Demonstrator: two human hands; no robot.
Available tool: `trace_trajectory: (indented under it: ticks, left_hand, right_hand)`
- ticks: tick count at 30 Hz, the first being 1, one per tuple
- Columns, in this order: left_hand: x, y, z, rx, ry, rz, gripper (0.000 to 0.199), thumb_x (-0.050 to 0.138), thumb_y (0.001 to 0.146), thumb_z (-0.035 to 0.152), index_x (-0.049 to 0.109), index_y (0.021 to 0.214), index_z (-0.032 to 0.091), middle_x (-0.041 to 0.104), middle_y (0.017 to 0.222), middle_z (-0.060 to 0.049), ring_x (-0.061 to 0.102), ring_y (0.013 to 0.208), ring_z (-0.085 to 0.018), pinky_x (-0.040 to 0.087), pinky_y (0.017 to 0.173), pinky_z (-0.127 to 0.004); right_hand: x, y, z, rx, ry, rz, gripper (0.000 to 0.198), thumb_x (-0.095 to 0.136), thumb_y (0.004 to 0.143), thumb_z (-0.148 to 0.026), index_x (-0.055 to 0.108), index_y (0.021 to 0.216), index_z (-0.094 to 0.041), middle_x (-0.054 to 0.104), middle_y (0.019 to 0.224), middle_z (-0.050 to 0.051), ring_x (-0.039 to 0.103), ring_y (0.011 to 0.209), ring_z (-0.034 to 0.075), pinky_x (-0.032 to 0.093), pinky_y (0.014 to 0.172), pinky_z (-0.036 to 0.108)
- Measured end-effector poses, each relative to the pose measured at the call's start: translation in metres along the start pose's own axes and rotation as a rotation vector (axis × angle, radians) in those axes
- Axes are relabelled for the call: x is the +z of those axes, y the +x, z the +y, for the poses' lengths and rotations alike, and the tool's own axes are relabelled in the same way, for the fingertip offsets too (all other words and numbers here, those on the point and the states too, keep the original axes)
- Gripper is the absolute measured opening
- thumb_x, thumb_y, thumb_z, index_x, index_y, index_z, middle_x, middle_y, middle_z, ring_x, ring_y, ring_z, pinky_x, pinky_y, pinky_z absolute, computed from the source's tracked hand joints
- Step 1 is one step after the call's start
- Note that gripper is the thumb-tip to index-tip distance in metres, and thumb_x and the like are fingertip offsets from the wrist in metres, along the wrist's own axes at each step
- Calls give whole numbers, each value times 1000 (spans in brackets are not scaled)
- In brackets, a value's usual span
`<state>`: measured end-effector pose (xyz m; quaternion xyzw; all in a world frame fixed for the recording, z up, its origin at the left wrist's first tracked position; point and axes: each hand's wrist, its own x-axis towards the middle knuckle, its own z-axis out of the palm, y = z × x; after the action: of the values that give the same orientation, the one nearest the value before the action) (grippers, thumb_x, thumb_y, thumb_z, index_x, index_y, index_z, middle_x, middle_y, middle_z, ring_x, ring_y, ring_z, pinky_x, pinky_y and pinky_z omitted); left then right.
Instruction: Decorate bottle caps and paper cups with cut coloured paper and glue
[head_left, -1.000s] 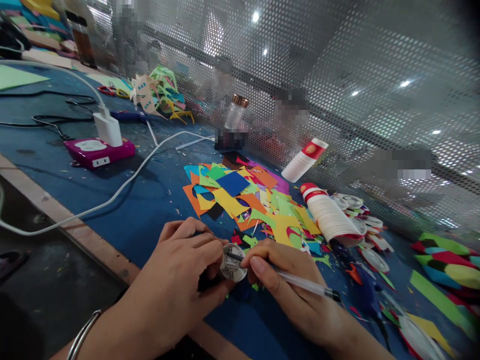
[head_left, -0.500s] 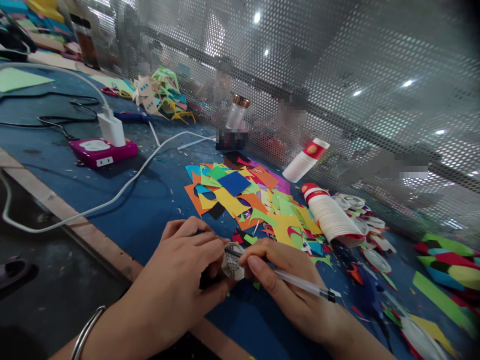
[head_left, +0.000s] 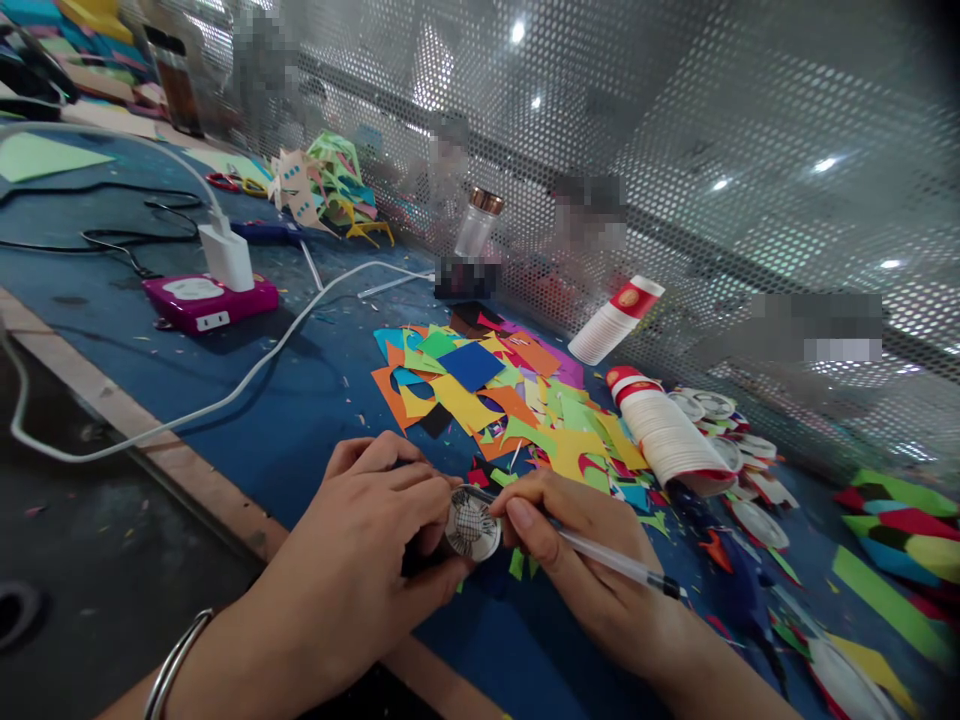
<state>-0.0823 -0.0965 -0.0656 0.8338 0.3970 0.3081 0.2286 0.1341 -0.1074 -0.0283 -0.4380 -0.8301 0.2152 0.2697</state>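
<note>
Between my hands is a small round white disc [head_left: 474,524] with a black line drawing: a cross-hatched circle with short strokes fanning out from it. My left hand [head_left: 382,540] is closed on its left edge, thumb below and fingers above. In my right hand [head_left: 574,560] is a pen [head_left: 619,565] with a clear barrel and a black end, pinched near its tip. The tip lies by the disc's upper right edge; whether it touches I cannot tell. Just beyond my hands spreads a heap of coloured paper scraps [head_left: 469,368].
Stacked paper cups [head_left: 667,430] lie at the right, beside a blue glue gun [head_left: 739,580]. Another cup stack [head_left: 615,320] stands near the perforated metal screen [head_left: 675,150]. At the left, a white cable [head_left: 247,395] crosses the blue table by a magenta power strip [head_left: 217,300].
The pen tip has shifted from over the upper part of the disc to its upper right edge, uncovering more of the drawing. My left hand keeps its hold.
</note>
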Motion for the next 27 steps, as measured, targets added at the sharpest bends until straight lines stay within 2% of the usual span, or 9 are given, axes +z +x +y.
trace_trajectory:
  ticks: [27]
  left_hand:
    - [2,1,-2,0,-28,23,26,73,80,26,51,69,21,68,81,6,53,96,-23,28,86,-40]
  right_hand:
    - [1,-3,0,-36,-53,22,27,44,103,-25,65,89,-19,62,70,-1,56,61,11,42,58,28]
